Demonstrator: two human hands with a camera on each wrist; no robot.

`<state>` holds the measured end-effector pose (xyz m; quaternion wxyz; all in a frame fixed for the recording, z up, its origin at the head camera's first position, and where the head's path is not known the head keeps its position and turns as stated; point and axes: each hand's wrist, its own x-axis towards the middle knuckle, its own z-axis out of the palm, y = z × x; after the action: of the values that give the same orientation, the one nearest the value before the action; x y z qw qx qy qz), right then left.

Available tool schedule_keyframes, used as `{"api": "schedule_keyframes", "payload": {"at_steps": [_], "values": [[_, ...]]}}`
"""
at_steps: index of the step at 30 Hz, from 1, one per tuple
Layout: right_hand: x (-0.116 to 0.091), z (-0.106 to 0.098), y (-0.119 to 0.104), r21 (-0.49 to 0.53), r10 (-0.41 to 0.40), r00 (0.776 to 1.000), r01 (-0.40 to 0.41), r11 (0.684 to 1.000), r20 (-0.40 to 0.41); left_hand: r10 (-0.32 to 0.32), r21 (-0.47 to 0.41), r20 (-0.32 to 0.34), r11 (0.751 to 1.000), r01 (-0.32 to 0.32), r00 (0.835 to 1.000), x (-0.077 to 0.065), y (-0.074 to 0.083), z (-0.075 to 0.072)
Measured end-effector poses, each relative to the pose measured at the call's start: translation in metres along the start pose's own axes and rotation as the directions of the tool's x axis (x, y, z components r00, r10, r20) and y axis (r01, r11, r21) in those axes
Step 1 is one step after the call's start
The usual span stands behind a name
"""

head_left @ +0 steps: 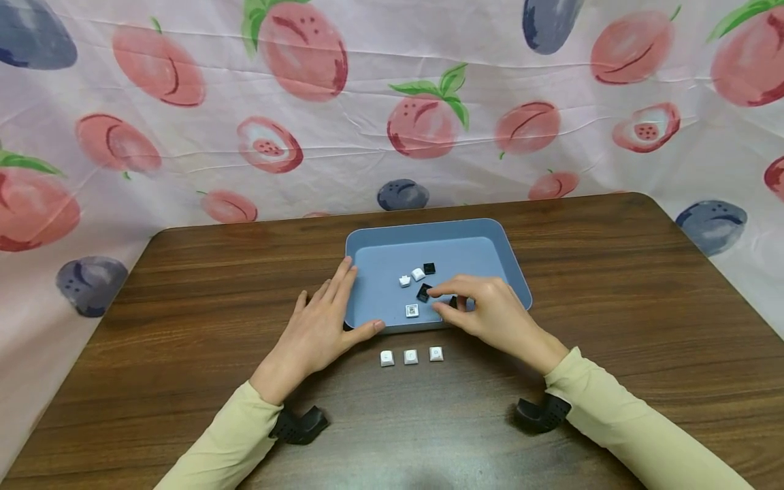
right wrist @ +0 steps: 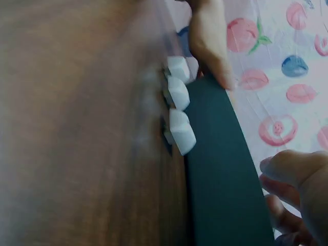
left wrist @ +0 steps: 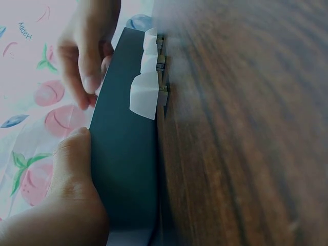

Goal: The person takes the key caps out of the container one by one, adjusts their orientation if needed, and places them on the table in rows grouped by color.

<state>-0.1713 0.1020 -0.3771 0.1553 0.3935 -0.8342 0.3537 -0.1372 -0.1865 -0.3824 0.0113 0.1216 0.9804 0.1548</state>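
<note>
My left hand (head_left: 315,333) rests against the left side of a shallow blue tray (head_left: 429,231), fingers straight and thumb along the front rim. Over the tray's front right part, my right hand (head_left: 493,313) holds thumb and index finger apart, with nothing seen between the tips. A black keyboard piece (head_left: 424,292) lies by the index fingertip; another dark piece (head_left: 453,301) is partly hidden behind the fingers. A white square piece (head_left: 412,311) lies left of the thumb. Farther back are a black piece (head_left: 429,268), a white keycap (head_left: 418,273) and a small white piece (head_left: 405,280).
In front of the tray, three white keycaps stand in a row on the brown wooden table (head_left: 184,320): a left one (head_left: 386,358), a middle one (head_left: 410,356) and a right one (head_left: 435,353). Dark bases show beneath them. A fruit-print cloth (head_left: 343,136) hangs behind the table.
</note>
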Motion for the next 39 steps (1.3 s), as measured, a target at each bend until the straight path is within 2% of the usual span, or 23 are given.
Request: {"api": "schedule_keyframes", "payload": {"at_steps": [4, 9, 13, 19, 23, 29, 33, 39], "values": [[0.012, 0.002, 0.007, 0.013, 0.046, 0.994, -0.047, 0.999, 0.100, 0.003, -0.003, 0.001, 1.000, -0.003, 1.000, 0.000, -0.001, 0.000], [0.022, 0.005, 0.013, 0.024, 0.047, 0.968, -0.055, 0.998, 0.247, 0.006, -0.001, 0.006, 1.000, -0.006, 1.000, 0.000, -0.001, 0.000], [0.027, 0.006, 0.017, 0.041, 0.015, 0.944, -0.031, 0.999, 0.331, 0.005, 0.001, 0.010, 1.000, -0.005, 1.000, 0.000, -0.001, 0.002], [0.033, 0.008, 0.024, 0.122, -0.055, 0.906, 0.003, 0.993, 0.420, 0.001, 0.001, 0.022, 1.000, -0.001, 1.000, 0.001, 0.001, 0.002], [0.035, 0.008, 0.025, 0.133, -0.066, 0.896, 0.008, 0.991, 0.439, 0.001, 0.007, 0.015, 1.000, -0.001, 1.000, 0.002, -0.001, 0.001], [0.032, 0.007, 0.025, 0.095, -0.066, 0.919, 0.032, 0.995, 0.389, 0.003, -0.004, 0.016, 1.000, -0.003, 1.000, 0.002, 0.001, 0.001], [0.031, 0.006, 0.024, 0.054, -0.003, 0.933, -0.017, 0.998, 0.359, 0.005, -0.005, 0.015, 1.000, -0.004, 1.000, 0.003, 0.001, 0.000], [0.031, 0.006, 0.021, -0.010, 0.078, 0.931, -0.080, 0.997, 0.356, -0.003, -0.003, 0.023, 1.000, 0.003, 1.000, 0.003, 0.000, -0.001]]}}
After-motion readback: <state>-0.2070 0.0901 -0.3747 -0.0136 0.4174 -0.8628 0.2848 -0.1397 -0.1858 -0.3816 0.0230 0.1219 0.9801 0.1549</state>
